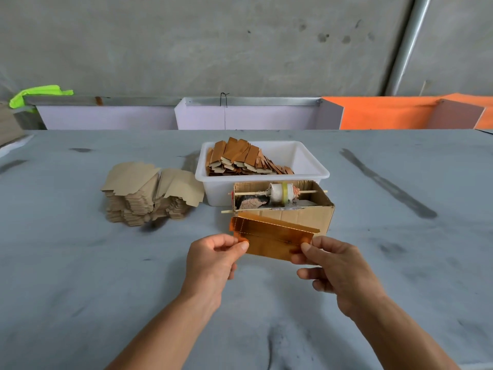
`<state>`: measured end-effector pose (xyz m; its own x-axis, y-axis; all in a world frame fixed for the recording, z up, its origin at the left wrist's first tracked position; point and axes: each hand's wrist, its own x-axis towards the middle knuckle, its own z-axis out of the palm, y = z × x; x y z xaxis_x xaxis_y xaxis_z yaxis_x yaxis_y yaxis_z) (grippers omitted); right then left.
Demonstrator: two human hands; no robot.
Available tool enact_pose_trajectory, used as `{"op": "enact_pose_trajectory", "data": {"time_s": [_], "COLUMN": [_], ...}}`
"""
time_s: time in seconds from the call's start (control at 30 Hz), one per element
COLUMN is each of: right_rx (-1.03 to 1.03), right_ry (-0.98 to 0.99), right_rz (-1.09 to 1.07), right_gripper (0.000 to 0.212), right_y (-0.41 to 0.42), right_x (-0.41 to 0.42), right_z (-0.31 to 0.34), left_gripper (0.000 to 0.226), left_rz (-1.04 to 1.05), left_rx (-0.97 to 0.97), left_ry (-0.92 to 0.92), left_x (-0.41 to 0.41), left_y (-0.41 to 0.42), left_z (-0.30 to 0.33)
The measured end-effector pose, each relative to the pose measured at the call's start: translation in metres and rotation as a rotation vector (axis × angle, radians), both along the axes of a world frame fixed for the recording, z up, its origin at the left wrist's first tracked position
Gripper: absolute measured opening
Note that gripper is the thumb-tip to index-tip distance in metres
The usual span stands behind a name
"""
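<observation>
A grey table is carrying a white plastic tub, which is holding folded copper-coloured card pieces. Just in front of it, a brown cardboard box is holding a white thread spool on a thin wooden stick. Near the box, above the table, a shiny orange-gold creased card is being pinched by 2 hands: the left hand at its left end, the right hand at its right.

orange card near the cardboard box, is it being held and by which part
Yes. Both hands hold the orange card: the left hand pinches its left end, and the right hand pinches its right end.
</observation>
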<state>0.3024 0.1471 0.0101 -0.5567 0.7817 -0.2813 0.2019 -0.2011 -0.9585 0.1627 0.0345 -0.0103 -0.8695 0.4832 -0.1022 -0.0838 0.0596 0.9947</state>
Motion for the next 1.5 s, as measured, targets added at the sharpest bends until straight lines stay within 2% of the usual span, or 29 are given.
{"op": "enact_pose_trajectory", "data": {"time_s": [0.1, 0.17, 0.33, 0.47, 0.7, 0.8, 0.97, 1.07, 1.17, 1.23, 1.37, 1.5], "right_rx": [-0.002, 0.003, 0.055, 0.122, 0.043, -0.040, -0.139, -0.174, -0.182, -0.192, -0.243, -0.179], "right_ry": [0.016, 0.012, 0.010, -0.008, 0.044, 0.091, 0.151, 0.222, 0.270, 0.271, 0.306, 0.320], "right_rz": [-0.013, -0.022, -0.022, -0.019, 0.003, 0.008, 0.022, 0.039, 0.067, 0.061, -0.002, -0.106], "right_gripper": [0.012, 0.012, 0.013, 0.011, 0.009, 0.008, 0.011, 0.008, 0.021, 0.020, 0.006, 0.011], "right_y": [-0.001, -0.001, 0.004, 0.003, 0.001, 0.001, 0.002, 0.004, 0.004, 0.003, 0.000, -0.005], "right_x": [0.001, 0.001, 0.003, 0.002, 0.001, 0.001, -0.001, -0.002, -0.002, -0.003, -0.008, -0.013], "right_z": [-0.002, -0.002, 0.003, 0.003, -0.002, -0.005, -0.008, -0.009, -0.011, -0.013, -0.016, -0.020], "left_gripper": [0.014, 0.011, 0.013, 0.012, 0.013, 0.007, 0.009, 0.011, 0.009, 0.007, 0.006, 0.010], "left_rz": [-0.028, -0.080, -0.254, -0.369, -0.369, -0.332, -0.295, -0.263, -0.210, -0.190, -0.155, -0.101], "left_rx": [-0.084, -0.136, -0.143, -0.196, -0.007, 0.062, 0.153, 0.176, 0.168, 0.153, 0.127, 0.158], "left_ry": [0.085, 0.077, -0.163, -0.224, -0.338, -0.338, -0.316, -0.250, -0.147, -0.095, -0.057, -0.042], "left_x": [0.000, -0.002, -0.007, -0.012, -0.012, -0.011, -0.010, -0.011, -0.012, -0.011, -0.008, -0.003], "left_y": [-0.001, -0.002, -0.008, -0.012, -0.009, -0.006, -0.003, -0.002, -0.003, -0.003, -0.001, 0.002], "left_z": [0.001, 0.006, 0.021, 0.025, 0.016, 0.010, 0.005, 0.004, 0.004, 0.004, 0.002, -0.001]}}
